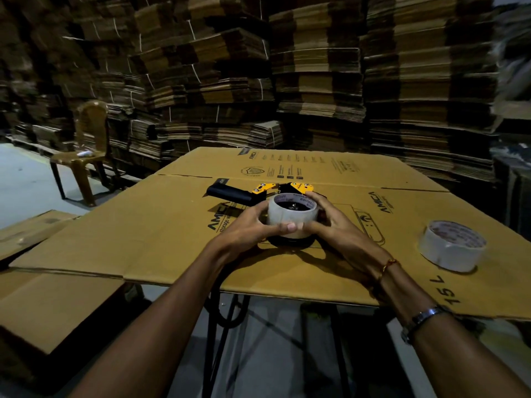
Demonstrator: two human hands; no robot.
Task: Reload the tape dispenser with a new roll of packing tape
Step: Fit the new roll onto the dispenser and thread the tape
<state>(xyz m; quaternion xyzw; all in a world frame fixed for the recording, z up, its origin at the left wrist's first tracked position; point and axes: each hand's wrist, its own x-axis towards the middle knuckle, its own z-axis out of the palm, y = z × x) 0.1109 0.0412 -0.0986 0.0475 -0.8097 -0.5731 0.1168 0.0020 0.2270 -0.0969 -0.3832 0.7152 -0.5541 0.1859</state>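
A black tape dispenser (230, 193) with yellow plates lies flat on the cardboard sheet (161, 239) in the middle of the head view, handle pointing left. A roll of clear packing tape (290, 216) sits over the dispenser's round hub, whose black middle shows through the roll's core. My left hand (253, 225) grips the roll from the left and front. From the right, my right hand (330, 219) holds the same roll, fingers curled round its far side. The lower part of the dispenser under the roll is mostly hidden.
A second tape roll (452, 245) stands on the cardboard near the right edge. A brown plastic chair (86, 150) is at the left rear. Tall stacks of flattened cartons (316, 67) fill the background. Black table legs (221, 334) show below the sheet's front edge.
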